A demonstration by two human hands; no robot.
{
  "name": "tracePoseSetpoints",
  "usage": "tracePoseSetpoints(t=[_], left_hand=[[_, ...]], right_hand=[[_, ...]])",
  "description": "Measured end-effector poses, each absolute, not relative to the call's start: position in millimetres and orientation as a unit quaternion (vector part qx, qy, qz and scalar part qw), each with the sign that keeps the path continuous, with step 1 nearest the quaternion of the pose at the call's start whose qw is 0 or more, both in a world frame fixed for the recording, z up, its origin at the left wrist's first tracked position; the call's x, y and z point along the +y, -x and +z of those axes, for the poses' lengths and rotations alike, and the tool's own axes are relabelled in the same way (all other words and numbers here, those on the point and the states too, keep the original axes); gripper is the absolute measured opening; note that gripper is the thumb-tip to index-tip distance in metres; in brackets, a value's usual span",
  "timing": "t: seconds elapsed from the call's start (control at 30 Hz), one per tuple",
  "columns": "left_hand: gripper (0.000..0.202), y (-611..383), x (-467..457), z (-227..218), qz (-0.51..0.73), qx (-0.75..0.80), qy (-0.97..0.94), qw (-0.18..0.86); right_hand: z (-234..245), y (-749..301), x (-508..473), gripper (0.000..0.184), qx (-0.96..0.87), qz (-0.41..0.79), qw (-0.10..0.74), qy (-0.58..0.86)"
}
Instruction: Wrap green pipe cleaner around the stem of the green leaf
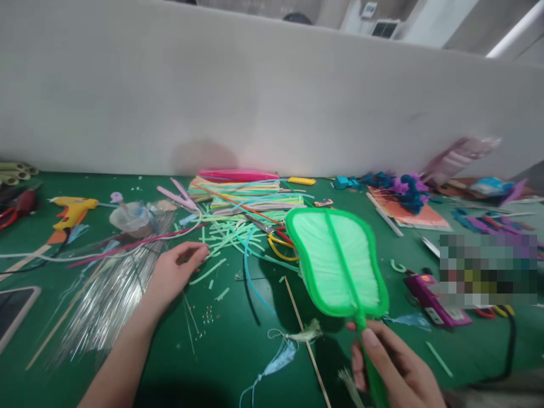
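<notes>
My right hand (393, 368) is closed round the green handle of a leaf-shaped green fan (338, 263), held up above the green table (238, 345). My left hand (176, 272) reaches out over the table with fingers loosely curled, holding nothing, its fingertips by the cut green strips (221, 238). A sheaf of thin clear wires (110, 294) lies just left of that hand. A thin wooden stick (304, 334) and pale tassels (293, 340) lie between the hands.
A stack of coloured strips (250, 192) lies at the back centre with scissors (276, 235) in front. A yellow glue gun (72, 209) and a clear cup (131, 218) lie left, a tablet (15, 309) at the left edge. Paper scraps (399, 195) and a purple box (436, 300) lie right. A white wall (255, 102) backs the table.
</notes>
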State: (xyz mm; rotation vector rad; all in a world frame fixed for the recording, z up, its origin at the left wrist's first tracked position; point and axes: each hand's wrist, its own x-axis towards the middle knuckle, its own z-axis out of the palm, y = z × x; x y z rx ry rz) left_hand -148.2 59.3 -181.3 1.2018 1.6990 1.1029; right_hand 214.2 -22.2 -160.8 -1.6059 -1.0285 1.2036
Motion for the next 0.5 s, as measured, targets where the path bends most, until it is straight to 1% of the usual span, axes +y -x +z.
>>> tracePoseSetpoints(t=[0.1,0.2,0.3,0.4,0.5], left_hand=[[0.030,146.2,52.6,-185.3,0.316,0.635,-0.606,0.360],[0.029,146.2,48.0,-193.1,0.204,0.597,-0.720,0.290],[0.024,151.2,49.0,-201.1,0.183,0.604,-0.740,0.232],[0.016,159.2,53.5,-204.4,0.187,0.619,-0.736,0.200],[0.018,165.4,57.0,-204.8,0.187,0.637,-0.729,0.166]], right_hand=[[-164.8,-188.6,-13.1,0.041,-0.490,0.463,0.393,0.625],[-168.4,-164.4,-5.4,0.042,-0.548,0.461,0.344,0.607],[-173.0,-137.3,2.5,0.041,-0.587,0.482,0.311,0.572],[-184.7,-109.6,12.7,0.038,-0.616,0.480,0.292,0.551],[-196.2,-92.0,24.3,0.034,-0.613,0.512,0.262,0.541]])
